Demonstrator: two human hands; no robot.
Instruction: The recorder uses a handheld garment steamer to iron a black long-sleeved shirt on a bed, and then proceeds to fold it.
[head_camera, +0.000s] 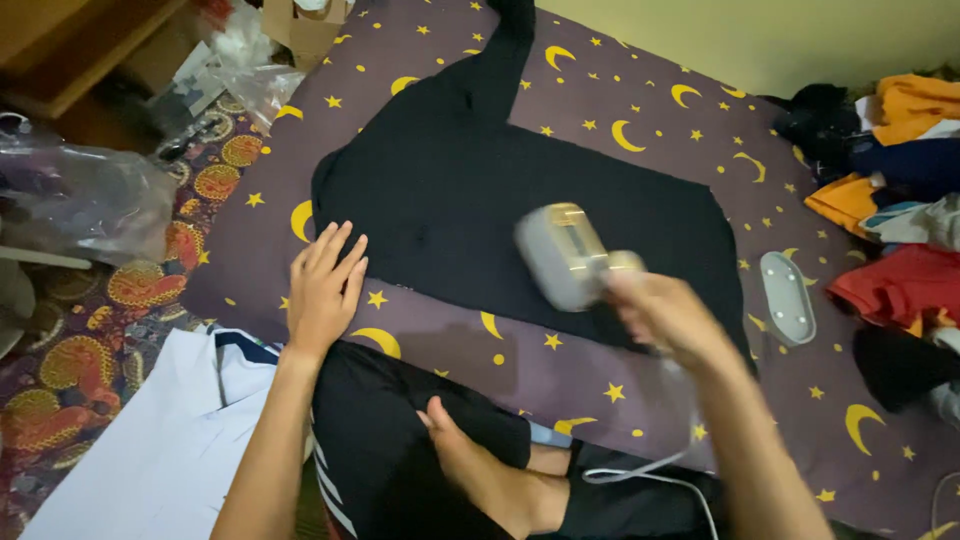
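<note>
1. The left hand (325, 290) lies flat with its fingers spread and released, palm down on the purple sheet (640, 130) printed with yellow moons and stars. Its fingertips reach the near edge of the black garment (450, 190).
2. The right hand (665, 315) is clenched around the handle of a small grey handheld iron (565, 255). Both hand and iron are blurred, so the exact grip of the fingers cannot be told.
3. The iron sits just ahead of the right hand, over the near right part of the black garment. Whether its plate touches the cloth cannot be told.
4. The black garment is spread flat on the sheet, ahead of and between the two hands, with one sleeve running away from them toward the far edge.
5. A white cord (650, 470) runs from under the right forearm back toward the person's body.
6. To the right of the right hand, well apart, a grey oval stand (788, 297) lies on the sheet.
7. Further right of that hand is a pile of clothes (900, 190) in orange, red, dark blue and black.
8. Near the left forearm, on its outer side, a white garment (160, 440) with a dark collar stripe lies on a patterned carpet (130, 290).
9. Far to the left of the left hand are crumpled clear plastic bags (90, 200).
10. Between the forearms, the person's own bare foot (480, 470) rests against dark shorts.
</note>
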